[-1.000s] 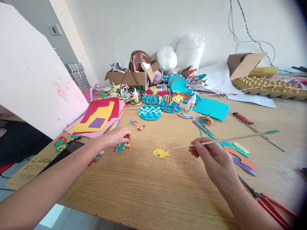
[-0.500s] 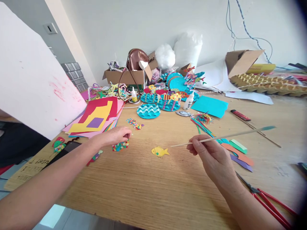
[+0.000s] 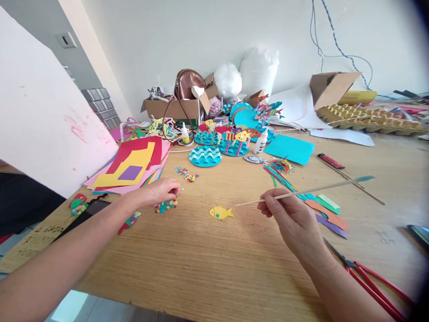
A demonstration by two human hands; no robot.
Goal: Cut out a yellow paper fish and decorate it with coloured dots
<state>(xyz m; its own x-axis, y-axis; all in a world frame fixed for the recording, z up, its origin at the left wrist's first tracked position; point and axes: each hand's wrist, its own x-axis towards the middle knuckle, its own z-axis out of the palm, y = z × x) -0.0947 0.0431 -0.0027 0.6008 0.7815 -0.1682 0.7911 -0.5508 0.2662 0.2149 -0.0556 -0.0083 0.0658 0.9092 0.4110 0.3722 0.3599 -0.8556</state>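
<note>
A thin wooden stick [image 3: 321, 185] with a blue-green end is pinched in my right hand [image 3: 290, 219]. Its bare tip points left, close to the tail of a yellow paper fish [image 3: 221, 212] that lies flat and bears a green dot. My left hand [image 3: 166, 190] is at a pile of small coloured paper dots [image 3: 166, 205], its fingers curled together. Whatever those fingertips hold is hidden from me. Behind that hand lies a smaller heap of confetti dots [image 3: 182, 171] beside a tiny decorated fish [image 3: 191, 178].
Red-handled scissors [image 3: 360, 268] lie by my right forearm. Stacked coloured paper [image 3: 127, 167] sits at the left, near a dark phone [image 3: 83, 219]. Glue bottles [image 3: 261, 142], a turquoise wave disc [image 3: 205, 156] and a turquoise sheet [image 3: 290, 149] stand or lie farther back. Paper strips [image 3: 326, 212] are at the right.
The whole view has shifted slightly, so things appear a little farther left. Both hands keep nearly the same pose, and the stick stays in my right hand.
</note>
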